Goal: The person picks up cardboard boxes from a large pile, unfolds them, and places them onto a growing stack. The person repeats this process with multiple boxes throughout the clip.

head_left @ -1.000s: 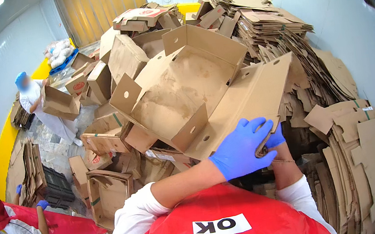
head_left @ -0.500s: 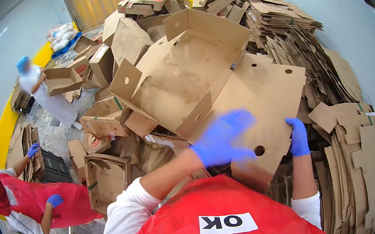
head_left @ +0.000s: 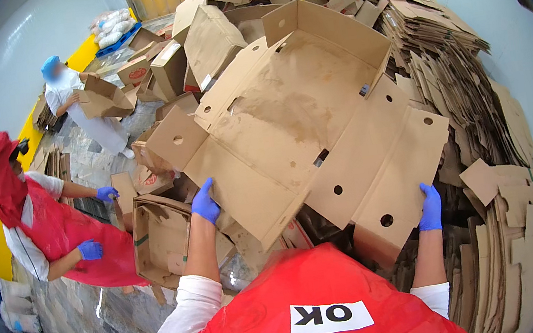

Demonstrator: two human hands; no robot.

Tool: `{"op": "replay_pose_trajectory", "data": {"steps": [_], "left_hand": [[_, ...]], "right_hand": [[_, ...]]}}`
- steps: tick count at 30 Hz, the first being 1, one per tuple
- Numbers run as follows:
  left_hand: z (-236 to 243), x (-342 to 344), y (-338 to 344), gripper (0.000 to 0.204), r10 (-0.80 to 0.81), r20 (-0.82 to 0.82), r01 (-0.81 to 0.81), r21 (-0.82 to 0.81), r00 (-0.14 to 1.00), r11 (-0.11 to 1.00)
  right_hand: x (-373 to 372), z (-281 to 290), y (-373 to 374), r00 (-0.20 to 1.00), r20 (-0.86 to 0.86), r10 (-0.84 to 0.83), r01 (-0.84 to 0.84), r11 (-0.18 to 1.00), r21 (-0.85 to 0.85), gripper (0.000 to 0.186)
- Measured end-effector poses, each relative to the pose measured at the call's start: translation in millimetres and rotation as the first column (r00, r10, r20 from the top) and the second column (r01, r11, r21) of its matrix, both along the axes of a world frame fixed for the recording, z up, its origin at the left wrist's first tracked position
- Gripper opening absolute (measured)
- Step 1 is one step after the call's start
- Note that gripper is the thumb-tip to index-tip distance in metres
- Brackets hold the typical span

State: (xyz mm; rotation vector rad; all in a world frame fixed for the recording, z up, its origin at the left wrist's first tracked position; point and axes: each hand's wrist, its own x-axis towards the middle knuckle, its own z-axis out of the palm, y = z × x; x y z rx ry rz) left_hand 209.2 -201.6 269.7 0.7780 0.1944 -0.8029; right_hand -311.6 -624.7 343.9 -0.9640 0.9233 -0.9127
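My gloved left hand [head_left: 205,203] grips the left edge of a large, partly unfolded cardboard box [head_left: 247,176], whose near flap lies out flat while the far wall stands up. Its inside has brown stains. My gloved right hand [head_left: 429,205] holds the right edge of a flattened cardboard sheet [head_left: 379,182] with round holes, lying partly beneath or against that box; where the two join is unclear. Both hands are spread wide apart, fingers curled at the cardboard edges, with my red apron below them.
A co-worker in red [head_left: 52,228] stands close at left, a box [head_left: 155,242] beside them. Another person in white [head_left: 85,116] holds a box farther back. Piled boxes [head_left: 210,46], tall stacks of flattened cardboard [head_left: 519,247], a yellow barrier [head_left: 2,255] and sacks [head_left: 114,28] surround us.
My left hand has moved left from the right-hand sheet to the box's edge, and its near flap now lies flatter. The red-clad co-worker has straightened and moved nearer the pile.
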Motion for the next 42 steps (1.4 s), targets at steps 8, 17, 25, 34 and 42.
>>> {"op": "replay_pose_trajectory", "data": {"steps": [8, 17, 25, 34, 42], "left_hand": [[23, -36, -12, 0.047, 0.002, -0.061, -0.009, -0.119, 0.998, 0.993], [31, -51, -14, 0.046, 0.017, -0.012, -0.017, -0.052, 1.0, 0.998], [47, -50, -20, 0.047, 0.033, 0.01, -0.033, -0.007, 0.999, 0.999], [75, -57, -20, 0.047, 0.033, -0.039, -0.038, -0.127, 0.999, 0.991], [69, -49, -21, 0.047, 0.087, -0.002, -0.087, -0.04, 0.996, 0.995]], "right_hand": [[12, 2, -8, 0.977, -0.21, 0.046, -0.059, 0.997, -0.058, 0.048], [63, 61, 35, 0.4, -0.597, -0.695, -0.466, 0.407, -0.786, 0.058], [153, 160, 168, 0.765, -0.465, 0.445, -0.599, 0.227, -0.768, 0.032], [124, 152, 149, 0.532, -0.644, 0.55, -0.843, 0.413, -0.344, 0.014], [164, 182, 136, 0.468, -0.647, 0.602, -0.853, 0.5, -0.152, 0.018]]}}
